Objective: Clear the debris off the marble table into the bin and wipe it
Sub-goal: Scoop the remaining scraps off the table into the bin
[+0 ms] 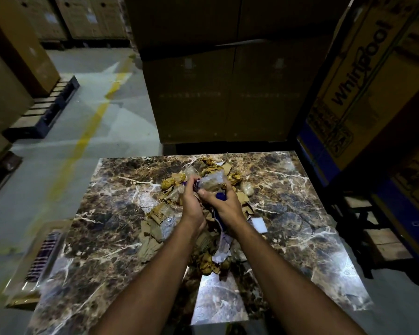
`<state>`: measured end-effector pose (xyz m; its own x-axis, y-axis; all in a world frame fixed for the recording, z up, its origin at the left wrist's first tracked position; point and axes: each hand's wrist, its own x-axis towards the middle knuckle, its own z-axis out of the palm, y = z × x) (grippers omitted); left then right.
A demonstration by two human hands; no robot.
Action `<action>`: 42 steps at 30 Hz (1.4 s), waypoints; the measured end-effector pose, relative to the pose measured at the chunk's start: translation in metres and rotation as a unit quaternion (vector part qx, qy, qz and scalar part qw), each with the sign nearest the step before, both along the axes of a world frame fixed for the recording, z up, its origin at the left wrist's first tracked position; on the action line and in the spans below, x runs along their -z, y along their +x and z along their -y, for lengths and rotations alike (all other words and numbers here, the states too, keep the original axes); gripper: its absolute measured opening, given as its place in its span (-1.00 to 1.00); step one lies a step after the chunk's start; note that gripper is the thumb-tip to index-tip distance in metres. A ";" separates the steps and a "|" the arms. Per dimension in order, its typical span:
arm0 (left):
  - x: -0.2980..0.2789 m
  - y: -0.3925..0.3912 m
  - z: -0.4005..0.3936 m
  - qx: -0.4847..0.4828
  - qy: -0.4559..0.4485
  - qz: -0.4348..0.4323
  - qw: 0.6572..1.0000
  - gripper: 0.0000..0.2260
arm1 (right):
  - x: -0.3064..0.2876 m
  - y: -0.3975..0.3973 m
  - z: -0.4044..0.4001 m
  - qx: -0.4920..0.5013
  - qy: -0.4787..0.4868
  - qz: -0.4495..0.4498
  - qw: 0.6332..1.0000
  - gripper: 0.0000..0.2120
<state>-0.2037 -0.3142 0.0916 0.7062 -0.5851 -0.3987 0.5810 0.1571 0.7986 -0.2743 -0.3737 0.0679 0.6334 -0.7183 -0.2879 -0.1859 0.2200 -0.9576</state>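
Note:
A dark brown marble table [107, 238] fills the lower middle of the head view. A heap of debris [160, 218] lies along its centre: torn cardboard scraps, crumpled brown paper, clear plastic wrap, purple-and-white paper. My left hand [194, 209] and my right hand [225, 209] are close together above the heap, both closed around a bundle of plastic wrap and purple paper [212, 183]. A small white rectangular piece [259, 224] lies just right of my right wrist. A cardboard bin [38, 259] stands on the floor at the table's left edge.
Tall stacked cardboard boxes [228, 97] rise behind the table, and a printed carton [363, 76] stands at the right. Wooden pallets [44, 110] with boxes line the left. A grey floor with a yellow line [87, 134] runs left of the table.

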 end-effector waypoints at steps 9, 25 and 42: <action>-0.010 -0.015 -0.007 0.095 -0.023 0.036 0.995 -0.36 | -0.004 -0.004 0.015 0.044 0.018 -0.011 0.999 0.03; -0.010 0.046 0.003 0.239 0.125 0.230 0.935 -0.58 | -0.053 -0.049 0.066 -0.083 0.048 0.027 0.995 -0.73; 0.019 0.059 0.019 0.100 0.266 0.313 0.906 -0.62 | -0.034 -0.076 0.069 -0.063 0.046 0.006 0.997 -0.22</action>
